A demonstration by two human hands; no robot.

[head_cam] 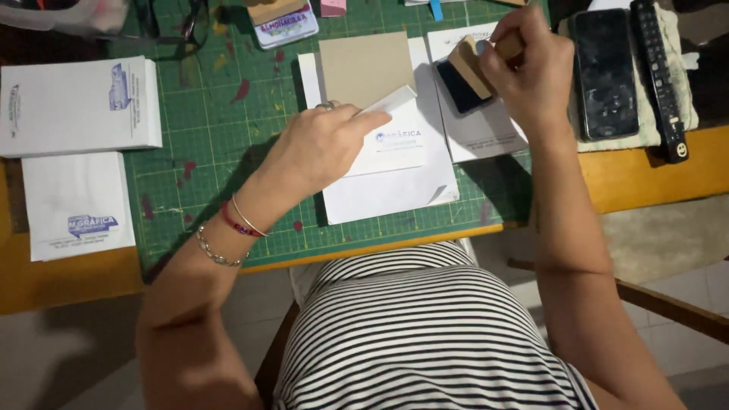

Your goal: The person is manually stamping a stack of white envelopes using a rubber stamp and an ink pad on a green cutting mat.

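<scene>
1. The right hand (531,72), in the upper right of the frame, is clenched around a wooden-backed rubber stamp (474,64), gripping its handle from above. The stamp is raised and tilted, its dark printing face turned down and to the left.

2. The left hand (326,148), at centre frame, rests palm down on a stack of white printed sheets (395,163). Its fingers pinch a white edge lifted at the stack's upper part; whether that edge is a single sheet or a thin pad cannot be told.

3. The stamp hangs just right of and above the left hand's fingertips, over the seam between the stack and a second white sheet (486,129) lying to its right. The right hand alone carries the stamp; the left hand is nearer the paper.

4. The stack's long axis runs from the top of the frame toward the bottom, with a blue printed mark near its middle, just beside the left fingertips. A plain tan card (364,68) lies on the stack's upper part, directly above the left hand.

5. All of this sits on a green cutting mat (220,129) spotted with red stains, on an orange tabletop (653,171).

6. Far left, well apart from both hands, two piles of white paper (76,152) bear blue printing.

7. At the upper right edge, a dark phone (604,72) and a black remote (661,76) lie on a pale cloth, just beyond the right hand.

8. An ink pad tin (285,23) sits at the top centre of the frame.
</scene>
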